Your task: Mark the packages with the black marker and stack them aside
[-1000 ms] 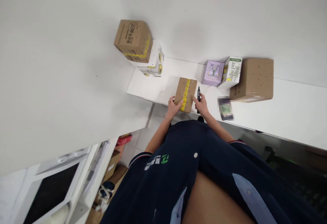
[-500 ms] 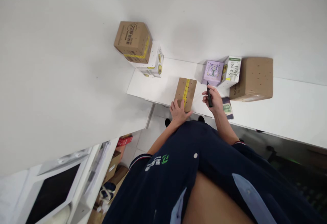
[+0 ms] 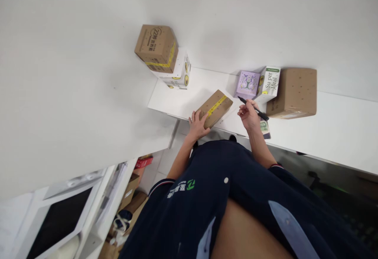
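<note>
In the head view, a small brown cardboard box with yellow tape and dark specks lies slantwise at the front of the white table. My left hand grips its near left end, fingers on top of the box. To the right, my right hand is closed around a black marker pen, whose tip points up and left toward a lilac box. The pen is apart from the cardboard box. Below the right hand, a green banknote lies partly covered on a dark flat item.
A white box lettered "Super Meal" and a larger brown carton stand right of the lilac box. At left, a brown box sits on a white one. The white table has its front edge near my body.
My left hand has shifted left and turned the cardboard box clockwise, its far end now swung right. The marker in my right hand has tilted from near upright to a slant pointing left.
</note>
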Available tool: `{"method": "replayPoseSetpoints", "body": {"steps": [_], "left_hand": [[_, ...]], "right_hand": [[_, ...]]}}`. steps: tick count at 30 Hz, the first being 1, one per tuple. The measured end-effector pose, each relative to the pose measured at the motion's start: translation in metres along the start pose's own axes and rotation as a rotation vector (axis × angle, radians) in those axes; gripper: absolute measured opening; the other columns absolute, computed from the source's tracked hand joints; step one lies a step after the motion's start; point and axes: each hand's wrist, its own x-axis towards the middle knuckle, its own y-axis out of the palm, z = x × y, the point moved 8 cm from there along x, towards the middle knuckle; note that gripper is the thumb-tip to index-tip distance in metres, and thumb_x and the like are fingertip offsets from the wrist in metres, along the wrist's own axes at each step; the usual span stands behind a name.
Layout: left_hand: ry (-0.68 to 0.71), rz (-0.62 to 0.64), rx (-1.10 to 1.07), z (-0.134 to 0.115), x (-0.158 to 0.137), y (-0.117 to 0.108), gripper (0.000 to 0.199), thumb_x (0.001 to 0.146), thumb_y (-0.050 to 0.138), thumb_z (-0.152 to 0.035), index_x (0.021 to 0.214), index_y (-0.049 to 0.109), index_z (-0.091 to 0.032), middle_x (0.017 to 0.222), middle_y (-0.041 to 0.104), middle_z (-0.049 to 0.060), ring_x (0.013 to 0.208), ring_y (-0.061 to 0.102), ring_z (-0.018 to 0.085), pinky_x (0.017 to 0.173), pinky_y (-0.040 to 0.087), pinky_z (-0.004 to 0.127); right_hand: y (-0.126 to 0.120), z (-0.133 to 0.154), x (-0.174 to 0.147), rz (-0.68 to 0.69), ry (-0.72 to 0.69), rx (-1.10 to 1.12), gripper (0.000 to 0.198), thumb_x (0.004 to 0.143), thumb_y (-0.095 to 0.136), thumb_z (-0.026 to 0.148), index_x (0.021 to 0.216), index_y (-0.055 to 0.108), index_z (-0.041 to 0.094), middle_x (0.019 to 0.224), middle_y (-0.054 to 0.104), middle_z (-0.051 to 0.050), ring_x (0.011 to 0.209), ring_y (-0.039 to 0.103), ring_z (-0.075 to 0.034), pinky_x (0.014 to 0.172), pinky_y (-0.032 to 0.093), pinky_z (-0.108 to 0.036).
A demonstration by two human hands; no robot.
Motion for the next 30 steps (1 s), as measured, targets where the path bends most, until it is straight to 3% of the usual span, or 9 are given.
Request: {"method": "replayPoseSetpoints", "body": {"steps": [3,6,9,13,17,20,23,30], "left_hand": [[-0.035,-0.045,-0.032,0.004,-0.003,0.003,0.089,0.068,0.080,-0.032,0.150,0.046,-0.029,0.165,0.019,0.015,0.154,0.008,0.047,0.119,0.012,0.069],[-0.084,-0.108,-0.119,0.015,-0.005,0.007,0.100,0.065,0.084,-0.041,0.153,0.041,-0.025,0.165,0.012,0.020,0.154,0.007,0.046,0.120,0.013,0.066],[-0.082,-0.159,-0.260,0.029,-0.004,0.008,0.104,0.060,0.088,-0.045,0.150,0.043,-0.019,0.162,0.013,0.022,0.154,0.012,0.042,0.122,0.021,0.057],[-0.072,-0.200,-0.474,0.055,0.009,0.000,0.100,0.058,0.088,-0.046,0.145,0.048,-0.019,0.158,0.026,0.019,0.151,0.026,0.036,0.120,0.031,0.048],[-0.280,-0.293,-0.804,0.093,0.026,-0.004,0.076,0.079,0.073,-0.052,0.144,0.048,-0.024,0.145,0.050,0.016,0.134,0.052,0.028,0.106,0.047,0.042],[-0.459,-0.340,-0.918,0.105,0.030,0.011,0.065,0.085,0.066,-0.058,0.139,0.052,-0.024,0.138,0.058,0.016,0.126,0.058,0.026,0.101,0.050,0.039],[-0.561,-0.343,-1.004,0.102,0.023,0.034,0.056,0.092,0.055,-0.058,0.133,0.054,-0.021,0.132,0.062,0.015,0.121,0.062,0.023,0.097,0.052,0.037],[-0.830,-0.274,-1.203,0.122,-0.033,0.077,0.052,0.099,0.029,-0.055,0.128,0.057,-0.021,0.131,0.064,0.013,0.107,0.068,0.015,0.083,0.054,0.027]], "right_hand": [[-0.013,-0.011,0.012,-0.121,-0.099,-0.167,0.040,0.086,0.056,0.063,0.099,0.053,0.025,0.084,0.068,-0.001,0.068,0.062,-0.015,0.064,0.052,-0.030],[-0.011,-0.030,0.027,-0.083,-0.187,-0.363,0.041,0.086,0.056,0.061,0.102,0.054,0.024,0.098,0.068,-0.005,0.089,0.065,-0.019,0.081,0.051,-0.034],[-0.002,-0.055,0.039,0.001,-0.173,-0.474,0.043,0.083,0.057,0.060,0.103,0.054,0.023,0.100,0.065,-0.005,0.095,0.061,-0.020,0.090,0.048,-0.037],[0.008,-0.063,0.044,0.055,-0.143,-0.492,0.042,0.083,0.054,0.061,0.102,0.056,0.024,0.101,0.064,-0.004,0.099,0.059,-0.021,0.094,0.046,-0.038],[0.014,-0.044,0.039,0.072,-0.130,-0.447,0.036,0.086,0.053,0.057,0.102,0.059,0.024,0.095,0.067,-0.003,0.098,0.062,-0.021,0.089,0.048,-0.037],[0.018,-0.047,0.032,0.136,-0.059,-0.403,0.041,0.083,0.056,0.059,0.104,0.058,0.025,0.094,0.068,-0.003,0.089,0.064,-0.019,0.080,0.051,-0.035],[0.010,-0.066,0.023,0.115,0.029,-0.374,0.045,0.078,0.061,0.062,0.102,0.057,0.024,0.094,0.067,-0.002,0.082,0.065,-0.017,0.075,0.051,-0.033],[-0.029,-0.110,-0.006,-0.023,0.245,-0.299,0.051,0.069,0.068,0.063,0.098,0.057,0.022,0.088,0.066,0.000,0.072,0.066,-0.015,0.069,0.052,-0.031]]}}
